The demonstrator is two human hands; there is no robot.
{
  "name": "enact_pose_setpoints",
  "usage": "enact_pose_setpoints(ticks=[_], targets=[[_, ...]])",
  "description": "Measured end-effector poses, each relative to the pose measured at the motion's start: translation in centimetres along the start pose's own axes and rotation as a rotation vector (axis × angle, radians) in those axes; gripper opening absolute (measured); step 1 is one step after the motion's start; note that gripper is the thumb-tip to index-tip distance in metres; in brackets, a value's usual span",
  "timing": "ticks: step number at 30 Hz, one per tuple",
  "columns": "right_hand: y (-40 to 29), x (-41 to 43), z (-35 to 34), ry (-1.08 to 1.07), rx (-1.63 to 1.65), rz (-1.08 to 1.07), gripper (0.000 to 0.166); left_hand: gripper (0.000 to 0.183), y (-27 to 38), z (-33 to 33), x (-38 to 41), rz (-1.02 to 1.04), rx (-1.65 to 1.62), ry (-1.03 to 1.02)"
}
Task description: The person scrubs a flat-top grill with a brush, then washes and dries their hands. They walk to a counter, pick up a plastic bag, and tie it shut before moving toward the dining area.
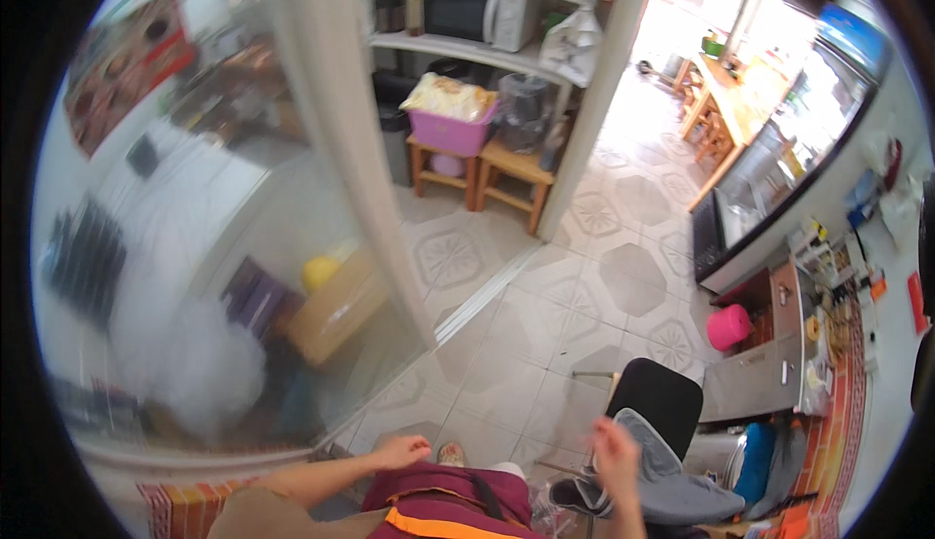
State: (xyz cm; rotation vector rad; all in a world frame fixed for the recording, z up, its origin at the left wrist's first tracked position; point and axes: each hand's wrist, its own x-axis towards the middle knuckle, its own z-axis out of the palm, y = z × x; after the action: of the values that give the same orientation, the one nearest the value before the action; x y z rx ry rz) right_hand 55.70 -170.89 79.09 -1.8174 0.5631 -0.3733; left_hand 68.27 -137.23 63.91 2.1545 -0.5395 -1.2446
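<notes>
My left hand (404, 452) hangs low in front of me, just above the maroon apron (453, 495) with an orange strip; its fingers look loosely curled and no object shows in them. To the right, my right hand (615, 451) is raised beside a black-topped chair (657, 400), over or next to a grey garment (665, 491) draped there. That hand is blurred, and whether it touches the cloth or holds something small is unclear. A patterned shoe (451, 454) shows between the hands.
A glass partition (292, 247) stands at left, with a sliding door track (486, 294) on the tiled floor. Beyond are wooden stools (515, 174), a pink tub (451, 130) and a microwave (467, 17). At right stand a cabinet (756, 378), a pink bin (728, 327) and a display fridge (785, 159).
</notes>
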Motion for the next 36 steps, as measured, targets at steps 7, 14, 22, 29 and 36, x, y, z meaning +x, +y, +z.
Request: enact_pose_setpoints(ticks=[7,14,22,29,36], targets=[[-19.6,12.8,-14.0,0.564,-0.195,-0.901,0.020,0.025,16.8,-5.3,2.4,0.263,-0.349,-0.660],[-20.3,22.2,-20.7,0.572,-0.252,-1.176,0.018,0.024,28.3,-10.8,11.6,0.361,-0.192,-0.840],[-19.8,41.3,-16.3,0.442,0.086,-0.994,0.016,0.035,32.9,-16.3,24.6,0.388,0.124,-1.144],[-23.8,57.5,-2.9,0.268,-0.068,-0.967,0.016,0.042,31.7,-27.4,37.4,0.628,0.038,-1.299],[-30.8,73.3,17.4,-0.075,0.068,-0.861,0.016,0.037,22.6,-46.2,37.0,0.672,-0.235,-0.832]])
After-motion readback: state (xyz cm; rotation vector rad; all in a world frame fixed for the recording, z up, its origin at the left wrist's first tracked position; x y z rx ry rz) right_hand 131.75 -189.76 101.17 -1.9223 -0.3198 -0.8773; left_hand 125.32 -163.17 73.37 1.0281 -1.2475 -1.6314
